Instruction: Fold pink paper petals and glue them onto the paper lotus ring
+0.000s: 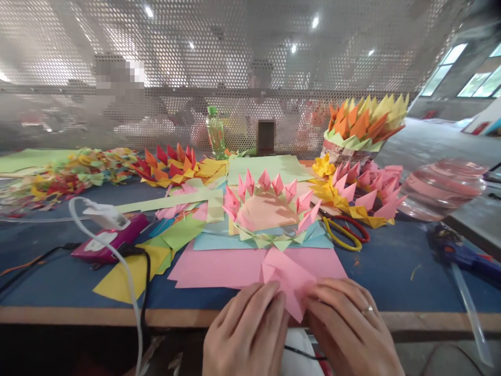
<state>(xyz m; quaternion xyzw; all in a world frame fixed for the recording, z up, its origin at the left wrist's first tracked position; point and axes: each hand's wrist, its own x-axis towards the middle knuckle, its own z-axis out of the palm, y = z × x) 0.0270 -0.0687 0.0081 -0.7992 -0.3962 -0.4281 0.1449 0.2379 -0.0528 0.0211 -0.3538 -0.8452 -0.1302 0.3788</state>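
Note:
Between my two hands, at the table's front edge, is a partly folded piece of pink paper (287,282). My left hand (246,329) pinches its left side, and my right hand (348,324), with a ring on one finger, grips its right side. Just beyond lie flat pink sheets (219,263) and blue sheets (211,240). On these stands a ring of folded pink paper petals (265,180) with a pale green zigzag base (270,241). The undersides of my fingers and thumbs are mostly hidden.
Scissors (348,235) and a blue glue gun (462,256) lie to the right, near a clear pink-tinted container (442,188). A purple power strip (113,240) with cables is left. Behind stand a green bottle (215,133), more paper petals (172,167) and a perforated metal screen (195,68).

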